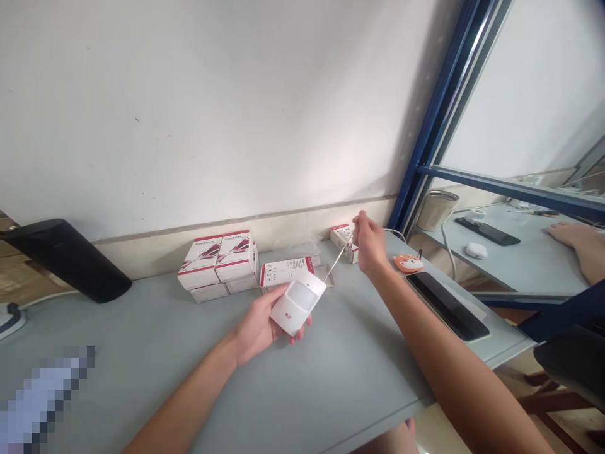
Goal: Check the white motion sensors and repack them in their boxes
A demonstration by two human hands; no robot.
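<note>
My left hand is closed around a white plastic sensor unit with a frosted window, holding it just above the grey table. My right hand is raised farther back and to the right, fingers pinched on the handle of a thin screwdriver. The shaft slants down to the left, and its tip reaches the upper right corner of the sensor.
Red-and-white boxes are stacked against the wall, one more lies behind the sensor and a small one by my right hand. A black phone and an orange fox-shaped toy lie right. A black object rests far left. Another person's hand rests on the neighbouring desk.
</note>
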